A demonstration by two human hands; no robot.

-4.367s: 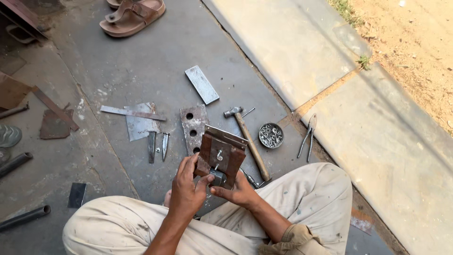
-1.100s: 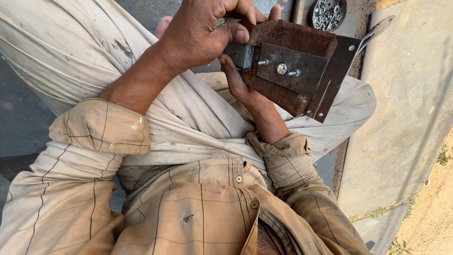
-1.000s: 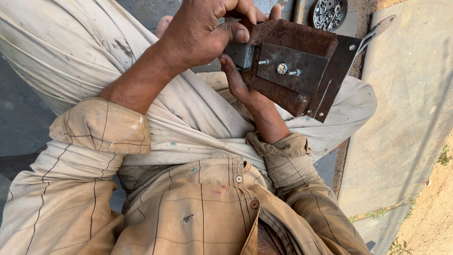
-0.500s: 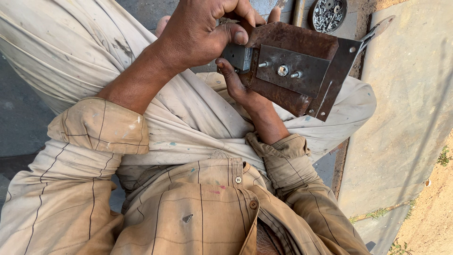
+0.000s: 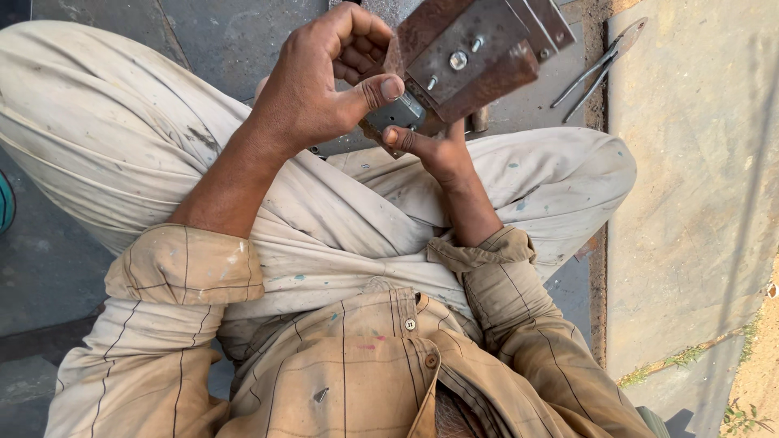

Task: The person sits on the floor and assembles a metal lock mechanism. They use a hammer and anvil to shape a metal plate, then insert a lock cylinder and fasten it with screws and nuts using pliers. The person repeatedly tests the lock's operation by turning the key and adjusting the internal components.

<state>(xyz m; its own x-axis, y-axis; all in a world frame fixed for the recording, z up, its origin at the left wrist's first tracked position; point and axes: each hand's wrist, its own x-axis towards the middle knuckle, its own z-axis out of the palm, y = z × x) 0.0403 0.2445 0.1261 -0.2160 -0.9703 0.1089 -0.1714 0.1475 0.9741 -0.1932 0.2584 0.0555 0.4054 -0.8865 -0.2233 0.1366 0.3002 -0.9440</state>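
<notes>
A rusty brown metal lock case (image 5: pixel 471 57) with screws and a grey inner part is held over my crossed legs at the top of the head view. My left hand (image 5: pixel 324 85) curls around its left edge, thumb pressed on the grey part. From underneath, my right hand (image 5: pixel 430 146) supports it; mostly the thumb and wrist show, and the plate hides the fingers.
I sit cross-legged in pale, stained trousers (image 5: pixel 162 154) on a dark metal sheet (image 5: pixel 235 40). A pair of pliers (image 5: pixel 596 65) lies at the sheet's right edge. A concrete strip (image 5: pixel 690 203) runs along the right, with sand and small weeds at the far right.
The view swung from the tools on the floor down onto my lap. In the last second the lock case has tilted and risen toward the top edge; both hands kept hold.
</notes>
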